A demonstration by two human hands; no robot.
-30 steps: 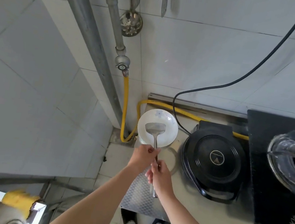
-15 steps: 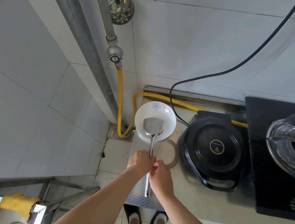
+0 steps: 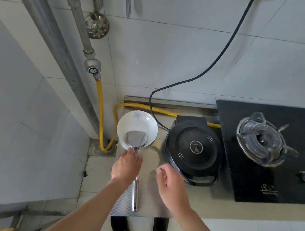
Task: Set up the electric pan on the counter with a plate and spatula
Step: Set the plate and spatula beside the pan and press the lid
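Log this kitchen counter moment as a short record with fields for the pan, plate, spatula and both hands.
pan: round black electric pan, lid closed, on the counter, black cord running up the wall
plate: white floral plate, left of the pan, apart from it
spatula: steel spatula, blade resting in the plate, handle toward the person
left hand: left hand over the spatula's neck, grip unclear
right hand: right hand loosely curled, holding nothing
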